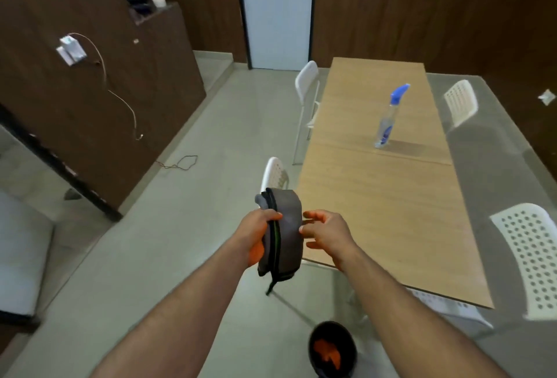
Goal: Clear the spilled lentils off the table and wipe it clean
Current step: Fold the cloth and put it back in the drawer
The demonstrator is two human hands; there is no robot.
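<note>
While the left hand (pixel 261 234) grips the folded grey cloth (pixel 286 233) beside the table (pixel 382 202) corner, the right hand (pixel 324 233) — fingers spread, 1 fingertip touching it — could fumble it, dropping it near the bin (pixel 333 350).

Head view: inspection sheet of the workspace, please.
Surface: wooden table, no lentils visible.
Job's things: folded grey cloth held up; spray bottle upright on the table.
Clutter: dark bowl on the floor, orange contents.
Grips: left hand grips the cloth; right hand open, fingertips at its edge.
Cables: wire trails from wall to floor.
Surroundings: white chairs, door.
</note>
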